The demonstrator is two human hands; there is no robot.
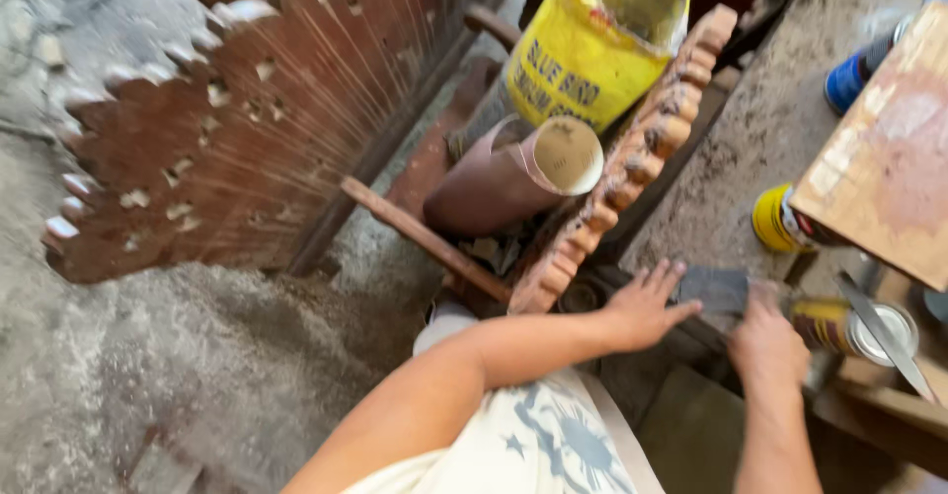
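Left hand (647, 306) and right hand (765, 341) pinch dark sheet (716, 289).

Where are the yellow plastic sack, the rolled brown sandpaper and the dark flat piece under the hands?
Yellow plastic sack (583, 60), head view, front face.
Rolled brown sandpaper (484, 188), head view, outer side.
Dark flat piece (719, 289), head view, top surface.
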